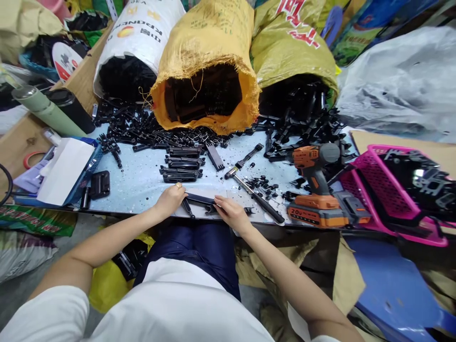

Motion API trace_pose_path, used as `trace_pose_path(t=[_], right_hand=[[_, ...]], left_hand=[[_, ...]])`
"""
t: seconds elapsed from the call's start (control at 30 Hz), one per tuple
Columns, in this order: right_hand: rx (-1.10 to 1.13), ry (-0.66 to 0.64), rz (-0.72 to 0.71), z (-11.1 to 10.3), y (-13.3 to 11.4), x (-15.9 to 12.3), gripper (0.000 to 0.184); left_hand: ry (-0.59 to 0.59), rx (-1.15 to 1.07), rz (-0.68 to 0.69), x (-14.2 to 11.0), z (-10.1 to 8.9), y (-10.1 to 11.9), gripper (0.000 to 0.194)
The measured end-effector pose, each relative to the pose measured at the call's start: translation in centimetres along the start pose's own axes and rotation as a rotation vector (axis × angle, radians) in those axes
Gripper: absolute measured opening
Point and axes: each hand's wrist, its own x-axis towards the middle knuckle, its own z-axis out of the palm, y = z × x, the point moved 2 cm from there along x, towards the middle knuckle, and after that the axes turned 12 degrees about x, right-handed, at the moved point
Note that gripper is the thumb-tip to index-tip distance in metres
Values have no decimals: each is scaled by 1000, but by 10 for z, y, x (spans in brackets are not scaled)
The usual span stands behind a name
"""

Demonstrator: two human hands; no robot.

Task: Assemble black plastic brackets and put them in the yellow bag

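A long black plastic bar [200,199] lies near the front edge of the pale blue table [142,175]. My left hand [170,199], with a ring on one finger, is closed on the bar's left end. My right hand [231,213] pinches its right end with the fingers pressed together. A thin black piece [187,208] sticks out below the bar between my hands. Just behind them a stack of similar black bars [181,164] lies on the table.
A hammer [254,192] and an orange cordless drill [317,190] lie right of my hands. A pink basket [392,194] of black parts stands at far right. Three open sacks, the middle one yellow [210,52], spill black parts at the back. A blue tray [76,175] sits left.
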Motion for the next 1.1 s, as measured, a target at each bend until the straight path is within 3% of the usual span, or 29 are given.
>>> trace_pose_path(t=[0.1, 0.2, 0.3, 0.37, 0.47, 0.57, 0.63, 0.73, 0.9, 1.0, 1.1], right_hand=[[8, -65, 3, 0, 3, -7, 31], [-44, -176, -12, -5, 9, -13, 40], [-237, -287, 27, -14, 22, -17, 49], [-385, -288, 81, -22, 32, -18, 59], [-481, -295, 80, -30, 41, -20, 61], [-478, -307, 14, -36, 46, -24, 57], [-481, -221, 53, -45, 51, -27, 55], [-536, -67, 219, -60, 62, -30, 43], [-690, -9, 391, -77, 74, -30, 42], [-607, -21, 293, -76, 64, -25, 43], [-530, -238, 74, -57, 45, -17, 47]], left_hand=[[161, 22, 68, -15, 17, -1, 27], [232, 70, 67, -23, 23, 2, 31], [240, 80, 196, -16, 23, 15, 44], [214, 87, 331, -8, 24, 25, 50], [217, 74, 451, -4, 31, 33, 46], [283, -9, 535, -17, 36, 31, 35], [335, -48, 538, -30, 36, 30, 30], [383, -58, 494, -43, 32, 37, 32], [294, -9, 295, -36, 30, 57, 59], [260, 39, 242, -27, 31, 54, 58], [191, 101, 297, -15, 32, 40, 52]])
